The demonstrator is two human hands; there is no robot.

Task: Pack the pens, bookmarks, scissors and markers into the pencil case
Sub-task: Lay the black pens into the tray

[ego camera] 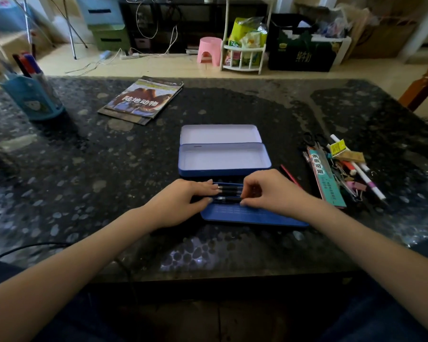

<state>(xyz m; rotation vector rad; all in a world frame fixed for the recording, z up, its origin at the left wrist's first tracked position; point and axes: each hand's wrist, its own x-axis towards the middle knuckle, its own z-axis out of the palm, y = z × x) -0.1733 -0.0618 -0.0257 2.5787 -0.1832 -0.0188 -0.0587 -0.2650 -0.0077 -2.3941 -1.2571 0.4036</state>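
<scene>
A blue tin pencil case (224,159) lies open mid-table, its two white-lined upper sections bare. Its near blue tray (252,215) holds three black pens (230,193) side by side. My left hand (181,203) lies flat on the left ends of the pens, fingers straight. My right hand (269,191) pinches the nearest pen with curled fingers. To the right lies a pile with black scissors (313,140), teal bookmarks (325,178), white markers (366,176) and binder clips. A red pen (290,176) lies beside my right hand.
A booklet (143,99) lies at the back left of the dark stone table (84,169). A blue pen holder (32,95) with markers stands at the far left. A black cable (30,248) crosses the near left edge. A wooden chair back (423,87) stands at the right.
</scene>
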